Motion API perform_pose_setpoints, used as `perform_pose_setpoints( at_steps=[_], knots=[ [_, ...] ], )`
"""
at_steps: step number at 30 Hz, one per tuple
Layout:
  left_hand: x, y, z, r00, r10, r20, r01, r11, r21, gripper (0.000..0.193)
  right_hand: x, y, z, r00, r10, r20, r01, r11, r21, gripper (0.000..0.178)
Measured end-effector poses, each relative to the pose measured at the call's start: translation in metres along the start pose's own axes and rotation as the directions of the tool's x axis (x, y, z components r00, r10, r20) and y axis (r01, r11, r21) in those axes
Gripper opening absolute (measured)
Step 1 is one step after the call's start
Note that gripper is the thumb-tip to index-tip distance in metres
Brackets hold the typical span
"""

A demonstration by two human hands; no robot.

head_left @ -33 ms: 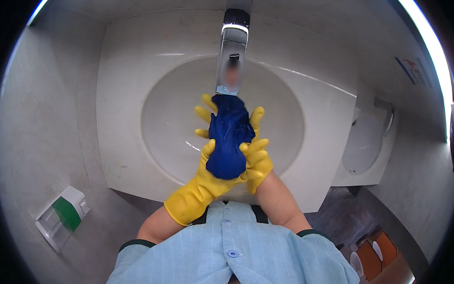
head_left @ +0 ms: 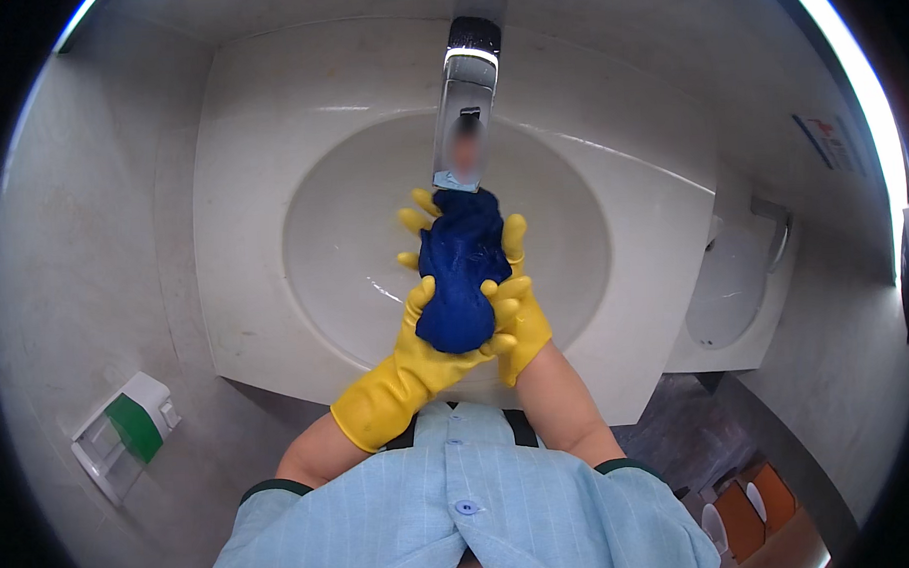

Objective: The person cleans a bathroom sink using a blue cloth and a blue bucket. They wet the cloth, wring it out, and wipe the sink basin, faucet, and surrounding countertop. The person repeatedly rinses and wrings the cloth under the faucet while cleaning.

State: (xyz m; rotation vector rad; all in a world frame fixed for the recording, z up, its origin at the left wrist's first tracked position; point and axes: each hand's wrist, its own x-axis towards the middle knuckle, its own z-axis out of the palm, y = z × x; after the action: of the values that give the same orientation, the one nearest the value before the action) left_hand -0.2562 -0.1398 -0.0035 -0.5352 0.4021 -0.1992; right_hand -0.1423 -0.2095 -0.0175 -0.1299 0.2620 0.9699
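Note:
A wet-looking dark blue cloth (head_left: 460,264) is bunched up between my two hands over the white sink basin (head_left: 323,239). Its far end sits right at the mouth of the chrome faucet (head_left: 465,83). My left hand (head_left: 416,315), in a yellow rubber glove, cups the cloth from the left and beneath, with the thumb on top. From the right, my right hand (head_left: 520,307), also in a yellow glove, wraps round the near part of the cloth. Parts of the fingers under the cloth are hidden.
A white counter (head_left: 243,241) surrounds the basin. To the right stands a lower, smaller sink (head_left: 725,285) with a grab bar (head_left: 776,235). On the left wall hangs a white and green dispenser (head_left: 129,431). Orange and white items (head_left: 753,509) are at the lower right.
The cloth and both hands have shifted slightly to the right, and the cloth's folds have changed shape. My right hand's fingers lie a little differently over the near end.

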Motion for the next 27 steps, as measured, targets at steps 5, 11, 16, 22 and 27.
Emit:
perform_pose_setpoints(
  at_steps=[5,11,16,22,27],
  knots=[
    [-0.009,0.028,0.006,0.977,-0.055,-0.208,0.17,0.792,0.587,0.082,-0.004,-0.042,0.016,0.896,-0.129,-0.424,-0.117,0.854,-0.507,0.013],
    [0.018,0.028,0.012,0.912,0.366,-0.187,0.266,-0.179,0.947,0.057,0.02,-0.042,-0.005,0.796,-0.276,-0.539,-0.316,0.569,-0.759,0.014],
    [0.045,0.046,-0.011,0.844,0.519,-0.138,0.515,-0.711,0.478,0.05,0.029,-0.022,-0.064,0.781,-0.466,-0.415,-0.151,0.505,-0.85,0.01],
    [0.037,0.051,-0.022,0.878,0.469,0.094,0.468,-0.883,0.038,0.038,-0.001,-0.026,-0.026,0.827,-0.334,-0.453,-0.182,0.603,-0.777,0.03],
    [0.036,0.052,-0.031,0.904,0.379,0.2,0.416,-0.887,-0.2,0.034,-0.006,-0.029,-0.023,0.699,-0.211,-0.683,-0.242,0.829,-0.504,0.039]
  ],
)
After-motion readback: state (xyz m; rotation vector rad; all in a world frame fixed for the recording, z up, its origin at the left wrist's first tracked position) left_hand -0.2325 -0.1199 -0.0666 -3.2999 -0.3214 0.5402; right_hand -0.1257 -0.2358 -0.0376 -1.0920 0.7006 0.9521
